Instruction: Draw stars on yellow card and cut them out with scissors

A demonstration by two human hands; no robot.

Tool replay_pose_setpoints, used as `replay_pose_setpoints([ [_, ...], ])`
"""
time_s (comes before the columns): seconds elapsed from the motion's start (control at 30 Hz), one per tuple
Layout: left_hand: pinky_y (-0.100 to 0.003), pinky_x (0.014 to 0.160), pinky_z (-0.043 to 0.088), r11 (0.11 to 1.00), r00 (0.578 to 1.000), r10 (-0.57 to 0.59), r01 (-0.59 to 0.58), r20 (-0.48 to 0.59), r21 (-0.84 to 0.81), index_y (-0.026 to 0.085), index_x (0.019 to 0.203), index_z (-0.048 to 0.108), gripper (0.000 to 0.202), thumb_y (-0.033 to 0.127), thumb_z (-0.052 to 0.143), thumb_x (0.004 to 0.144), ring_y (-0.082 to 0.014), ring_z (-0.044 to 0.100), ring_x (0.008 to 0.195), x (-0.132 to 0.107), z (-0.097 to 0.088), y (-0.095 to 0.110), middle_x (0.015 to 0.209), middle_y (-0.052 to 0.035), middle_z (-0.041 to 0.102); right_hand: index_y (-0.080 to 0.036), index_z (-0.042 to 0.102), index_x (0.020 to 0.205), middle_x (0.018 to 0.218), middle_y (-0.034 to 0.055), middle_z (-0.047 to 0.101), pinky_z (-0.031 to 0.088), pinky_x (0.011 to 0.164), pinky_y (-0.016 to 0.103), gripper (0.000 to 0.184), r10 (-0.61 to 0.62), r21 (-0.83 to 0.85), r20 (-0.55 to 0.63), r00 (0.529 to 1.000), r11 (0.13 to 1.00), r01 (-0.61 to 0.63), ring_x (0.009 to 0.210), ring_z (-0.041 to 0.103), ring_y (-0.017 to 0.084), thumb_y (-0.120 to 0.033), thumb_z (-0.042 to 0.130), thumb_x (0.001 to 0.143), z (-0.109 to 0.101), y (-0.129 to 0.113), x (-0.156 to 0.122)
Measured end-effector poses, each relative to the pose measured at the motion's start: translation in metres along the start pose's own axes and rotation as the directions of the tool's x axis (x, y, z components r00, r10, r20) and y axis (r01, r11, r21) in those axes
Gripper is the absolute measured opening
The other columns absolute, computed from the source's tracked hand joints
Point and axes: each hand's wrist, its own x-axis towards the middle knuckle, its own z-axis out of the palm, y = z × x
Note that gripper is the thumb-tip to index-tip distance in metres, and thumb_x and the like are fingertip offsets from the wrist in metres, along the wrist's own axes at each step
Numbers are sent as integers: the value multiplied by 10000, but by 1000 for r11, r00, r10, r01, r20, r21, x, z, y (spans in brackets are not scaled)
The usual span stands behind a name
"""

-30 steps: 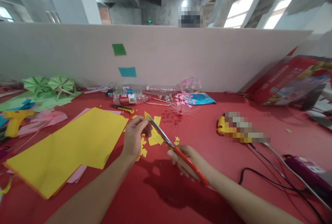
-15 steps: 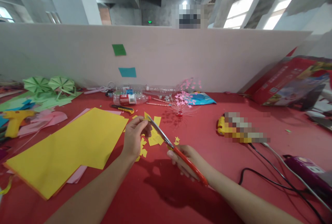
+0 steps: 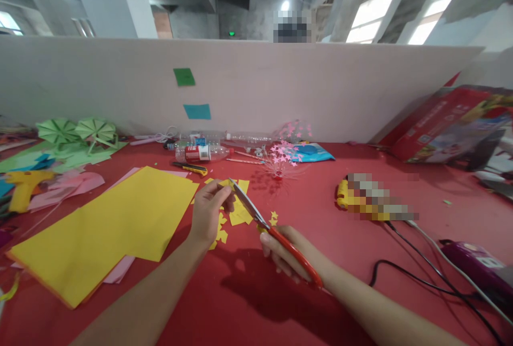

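My left hand [image 3: 209,209] is closed in a pinch on a small piece of yellow paper [image 3: 226,182], mostly hidden by the fingers. In my right hand [image 3: 290,252] are red-handled scissors [image 3: 294,250], their blades pointing up and left so that the tips lie at the yellow piece. Yellow paper scraps [image 3: 240,209] lie on the table beneath and beside the blades. Small yellow paper stars [image 3: 273,217] rest just beyond my right hand. A large sheet of yellow paper [image 3: 120,217] lies left of my left hand, over pink paper.
Behind the scraps lie a yellow utility knife [image 3: 192,168], plastic bottles [image 3: 200,153] and a pink star decoration [image 3: 282,153]. A yellow glue gun [image 3: 24,185] is at the left. A power strip [image 3: 372,196] with cables sits at the right, near a purple object [image 3: 473,266].
The scissors' handles have spread a little and the blades have shifted slightly at the yellow piece. Less of that piece shows above my left fingers. My left hand has hardly moved.
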Motion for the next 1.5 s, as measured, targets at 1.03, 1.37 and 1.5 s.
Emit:
replay_pose_setpoints([
  [1.03,-194,421,384,998,999,-30,31,24,-46,168,632,598,139,248,611,745,-71,490,426,-1,1,-1,531,36,572,-191,450,638,370,-78,422,249,248,148,423,95,11,-37,995,995,-95,242,320,47,-565,452,837,7,-1,1],
  [1.37,-186,418,375,996,999,-37,38,13,-86,162,602,588,151,228,614,736,-66,487,421,1,-1,1,517,34,571,-196,441,627,345,-80,407,236,244,141,419,106,16,-58,993,994,-105,239,308,45,-571,459,814,8,-3,0],
  [1.5,-182,415,371,996,1000,-31,31,-1,-89,161,595,576,154,224,609,732,-66,486,419,3,-2,0,515,33,573,-200,435,621,331,-81,391,255,251,142,434,106,18,-61,992,994,-105,253,325,51,-599,486,783,7,-2,1],
])
